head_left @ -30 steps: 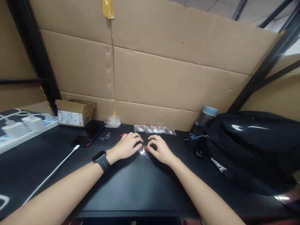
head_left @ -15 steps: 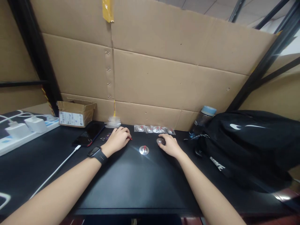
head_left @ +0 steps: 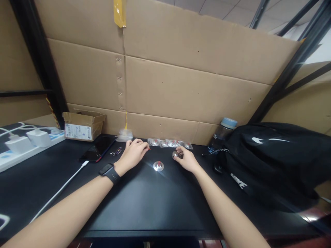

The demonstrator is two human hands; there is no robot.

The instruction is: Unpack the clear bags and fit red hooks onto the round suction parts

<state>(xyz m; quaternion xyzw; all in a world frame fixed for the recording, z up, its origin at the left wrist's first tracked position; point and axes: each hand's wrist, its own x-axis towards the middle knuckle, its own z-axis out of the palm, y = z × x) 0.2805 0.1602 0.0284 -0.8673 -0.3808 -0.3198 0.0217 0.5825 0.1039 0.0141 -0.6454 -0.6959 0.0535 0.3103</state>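
Note:
My left hand [head_left: 135, 152] is closed at the fingertips around a small red piece [head_left: 149, 149], too small to make out fully. It is just above the black tabletop, left of a round silver metal disc [head_left: 158, 166] with a red part at its centre. Between the thumb and fingers of my right hand [head_left: 186, 159] is another silver metal disc [head_left: 176, 155], partly covered by them. Behind the hands, several similar discs in clear plastic bags [head_left: 169, 143] lie in a row along the cardboard wall.
On the left are a small open cardboard box [head_left: 81, 127], a phone [head_left: 97, 148], a colourful trinket [head_left: 117, 151], clear bags [head_left: 124, 135], and a power strip [head_left: 31, 146] with white chargers. On the right stand a blue-capped bottle [head_left: 222, 134] and a black bag [head_left: 274, 165].
My left hand has shifted a little right with the red piece, uncovering more of the trinket. My right hand's fingers have tilted the disc slightly upward. The centre disc has stayed in place.

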